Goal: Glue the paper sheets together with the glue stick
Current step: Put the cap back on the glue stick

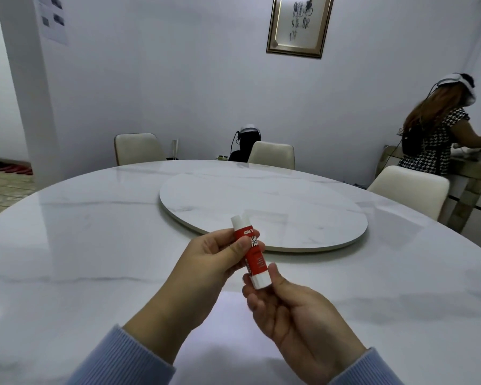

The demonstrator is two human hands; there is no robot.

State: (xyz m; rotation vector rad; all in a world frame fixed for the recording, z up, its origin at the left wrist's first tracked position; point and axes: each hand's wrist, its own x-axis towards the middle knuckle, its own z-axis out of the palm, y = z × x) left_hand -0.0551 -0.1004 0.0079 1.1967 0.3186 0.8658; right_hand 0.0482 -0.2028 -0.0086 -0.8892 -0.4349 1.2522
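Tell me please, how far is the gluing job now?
Early stage. Done: the glue stick is picked up. In hand: left hand grips its body, right hand pinches its lower end; both white ends look closed. Left: uncapping, spreading glue, joining the paper lying below.

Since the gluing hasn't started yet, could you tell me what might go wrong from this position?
1. The glue stick is held in the air by both hands, left hand round its body, right hand at its lower end; a slip could drop it onto the marble table.
2. The white paper sheet lies loose beneath the hands, hard to distinguish from the pale tabletop, so glue might land off its edge.
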